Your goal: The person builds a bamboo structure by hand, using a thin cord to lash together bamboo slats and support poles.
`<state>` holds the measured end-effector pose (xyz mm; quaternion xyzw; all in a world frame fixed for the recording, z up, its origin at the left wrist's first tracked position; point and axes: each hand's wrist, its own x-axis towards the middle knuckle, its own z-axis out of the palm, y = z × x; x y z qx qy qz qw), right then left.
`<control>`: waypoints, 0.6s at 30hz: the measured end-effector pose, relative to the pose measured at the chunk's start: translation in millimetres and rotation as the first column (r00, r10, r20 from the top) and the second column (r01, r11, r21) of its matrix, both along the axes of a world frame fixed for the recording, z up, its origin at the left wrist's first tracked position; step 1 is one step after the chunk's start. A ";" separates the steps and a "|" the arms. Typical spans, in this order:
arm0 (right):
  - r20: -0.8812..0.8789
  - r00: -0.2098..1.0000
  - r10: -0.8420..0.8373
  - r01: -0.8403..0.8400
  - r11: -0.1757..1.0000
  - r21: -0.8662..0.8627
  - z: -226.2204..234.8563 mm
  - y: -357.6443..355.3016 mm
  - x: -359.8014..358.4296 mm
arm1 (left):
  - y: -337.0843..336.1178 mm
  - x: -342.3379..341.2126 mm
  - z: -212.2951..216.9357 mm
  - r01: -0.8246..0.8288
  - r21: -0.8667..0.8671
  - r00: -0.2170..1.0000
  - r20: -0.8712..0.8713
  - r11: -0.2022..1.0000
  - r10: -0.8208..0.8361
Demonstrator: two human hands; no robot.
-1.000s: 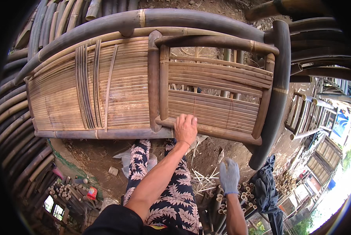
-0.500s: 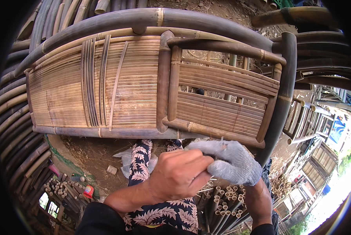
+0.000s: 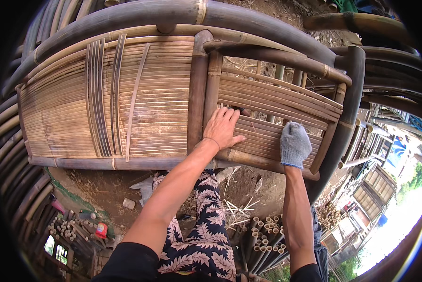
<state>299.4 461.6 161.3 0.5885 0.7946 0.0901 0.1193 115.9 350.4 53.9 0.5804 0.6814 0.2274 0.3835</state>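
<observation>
My bare left hand [image 3: 224,128] lies on the left end of the lower bamboo slats [image 3: 262,139] in the bench's right-hand panel. Its fingers are stretched toward the gap above those slats, with the thumb held apart. My right hand [image 3: 295,144], in a grey knitted glove, is closed over the right part of the same slats. Its fingertips are hidden, so what it may hold cannot be seen. Above the gap runs an upper group of slats [image 3: 272,96]. A bamboo frame rail [image 3: 267,162] passes beneath both wrists.
Several dark loose strips [image 3: 98,98] and a pale strip [image 3: 136,101] lie across the slatted seat [image 3: 168,94]. Bamboo poles are stacked at the left [image 3: 13,174]. Below the bench are cut bamboo tubes [image 3: 262,242], a red container [image 3: 101,230] and pale shavings [image 3: 239,209].
Both hands were together in front of the bench, fingers pinched. They have parted and moved forward onto the right-hand panel; the left has opened flat, the gloved right is closed.
</observation>
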 end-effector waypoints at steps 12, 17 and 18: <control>-0.127 0.974 0.189 -0.215 0.587 -0.780 -79.7 20.9 -36.8 | 52.6 -0.9 1.3 0.241 -0.376 0.967 0.170 0.895 -0.189; -0.162 0.975 0.153 -0.219 0.794 -0.567 -47.3 13.9 -41.7 | 23.0 16.7 -8.1 -0.257 0.130 0.956 0.182 0.958 0.232; -0.158 0.987 0.011 -0.076 0.907 -0.413 -42.7 2.2 -37.5 | 15.8 14.8 -7.5 -0.285 0.141 0.952 0.154 0.948 0.264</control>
